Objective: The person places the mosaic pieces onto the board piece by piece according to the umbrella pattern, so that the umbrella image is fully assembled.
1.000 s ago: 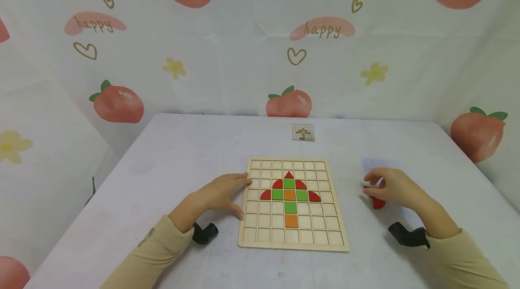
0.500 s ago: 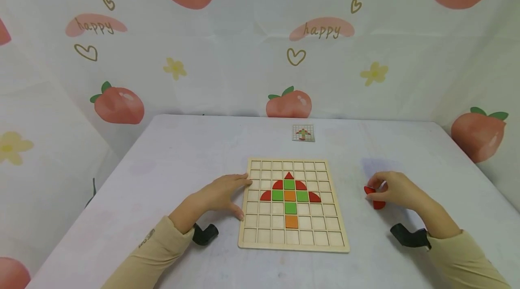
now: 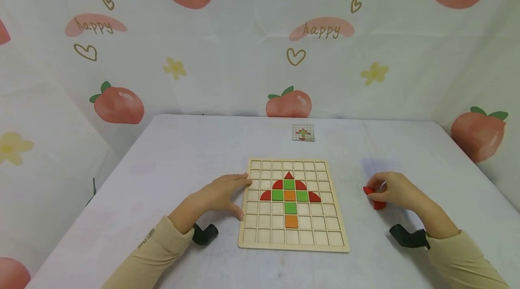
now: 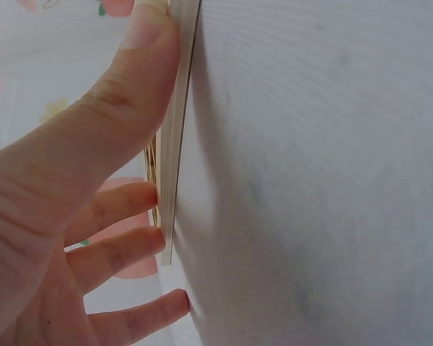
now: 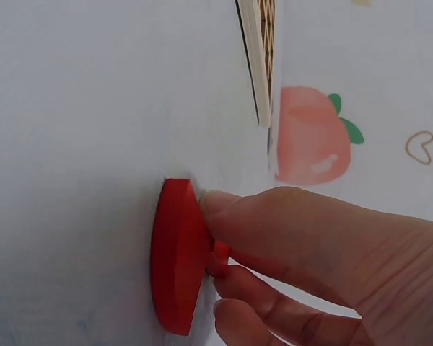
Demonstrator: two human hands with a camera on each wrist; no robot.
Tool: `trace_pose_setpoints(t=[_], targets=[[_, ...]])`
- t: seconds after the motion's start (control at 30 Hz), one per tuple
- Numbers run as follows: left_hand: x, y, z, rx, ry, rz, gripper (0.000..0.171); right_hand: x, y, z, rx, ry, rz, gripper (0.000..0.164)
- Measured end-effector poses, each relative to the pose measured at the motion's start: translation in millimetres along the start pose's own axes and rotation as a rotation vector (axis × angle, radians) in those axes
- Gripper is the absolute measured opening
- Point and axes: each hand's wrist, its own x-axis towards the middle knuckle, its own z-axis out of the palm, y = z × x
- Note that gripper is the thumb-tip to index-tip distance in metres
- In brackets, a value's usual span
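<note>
My left hand (image 3: 217,195) rests along the left edge of a wooden grid board (image 3: 264,236), its fingers spread. In the left wrist view the thumb (image 4: 141,65) touches the board's side. On the board, red, green and orange pieces form an arrow-like shape, with an orange square (image 3: 291,221) low in the middle column. Right of the board, my right hand (image 3: 400,193) pinches a small red piece (image 5: 219,258) between thumb and fingers; they hide most of it. Right beside it a larger red piece (image 5: 177,256) with a curved side sits on the table.
A small pattern card (image 3: 303,132) lies behind the board, showing a similar coloured figure on a grid. Black wrist mounts (image 3: 408,236) stick out near both wrists. A printed cloth (image 3: 243,67) hangs behind the white table (image 3: 195,144).
My right fingers have lowered and closed on the small red piece, which has barely shifted. The left hand and the board stay put.
</note>
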Motion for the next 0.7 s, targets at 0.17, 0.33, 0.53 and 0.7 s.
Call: trace_pose_setpoints(t=[0.17, 0.33, 0.53, 0.7], targets=[[-0.3, 0.0, -0.5, 0.0, 0.0, 0.0, 0.089, 1, -8, 0, -0.013, 0.009, -0.003, 0.019], [-0.3, -0.7, -0.2, 0.002, 0.002, -0.004, 0.089, 1, -22, 2, -0.014, 0.016, -0.02, 0.021], [0.2, -1.2, -0.5, -0.002, 0.001, -0.002, 0.089, 1, -44, 6, 0.015, 0.022, -0.079, 0.015], [0.2, -1.1, 0.0, -0.001, 0.001, 0.003, 0.089, 3, -61, 14, 0.01, 0.02, -0.183, 0.013]])
